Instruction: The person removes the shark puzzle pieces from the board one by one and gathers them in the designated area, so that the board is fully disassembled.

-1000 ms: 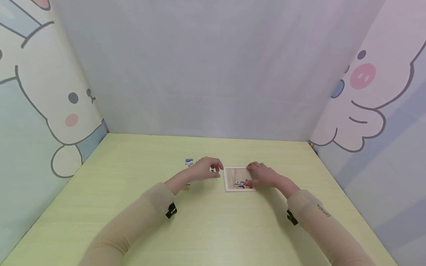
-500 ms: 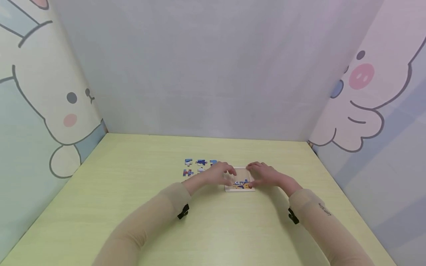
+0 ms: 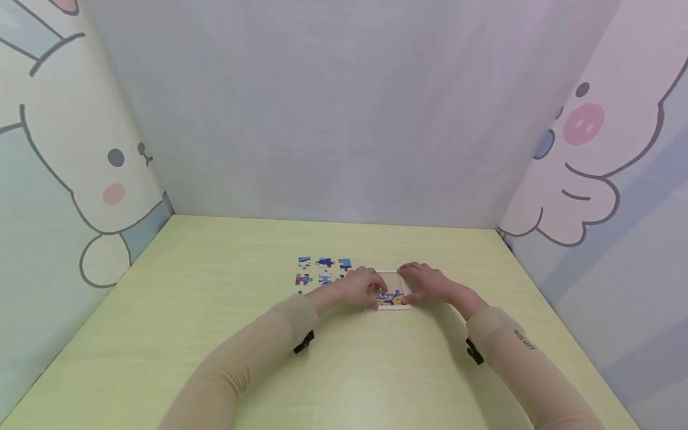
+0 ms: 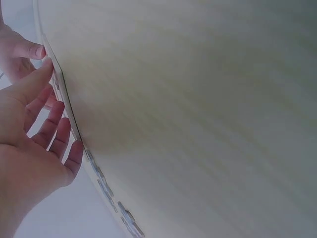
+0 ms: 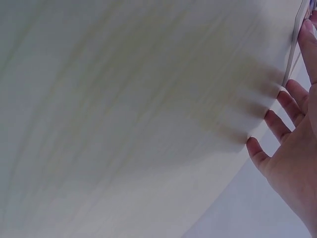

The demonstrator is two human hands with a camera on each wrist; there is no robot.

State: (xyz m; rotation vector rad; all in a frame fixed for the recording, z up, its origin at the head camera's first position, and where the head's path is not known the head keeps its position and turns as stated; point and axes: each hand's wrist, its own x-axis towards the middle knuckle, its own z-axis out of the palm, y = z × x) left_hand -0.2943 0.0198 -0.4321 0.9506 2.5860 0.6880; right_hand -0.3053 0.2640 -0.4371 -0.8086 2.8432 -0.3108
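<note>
A shallow puzzle tray (image 3: 394,308) with a pale rim lies on the table, with blue and yellow jigsaw pieces (image 3: 395,298) along its near side. My left hand (image 3: 359,288) reaches over the tray's left part, fingers bent and thumb near the front rim. In the left wrist view, the left hand (image 4: 34,114) covers the tray edge, so whether a piece is between its fingertips stays hidden. My right hand (image 3: 430,283) rests on the tray's right side, thumb over the pieces. The right wrist view shows this hand (image 5: 292,134) with its fingers extended and spread.
Several loose puzzle pieces (image 3: 325,277) lie left of the tray, some partly behind my left hand and forearm. The pale yellow table (image 3: 242,257) meets a grey back wall (image 3: 333,119). Side walls carry cartoon animals.
My left hand has moved right, from beside the loose pieces to the tray's left part, then slightly nearer its front. More loose pieces show behind it. The right hand stays almost still.
</note>
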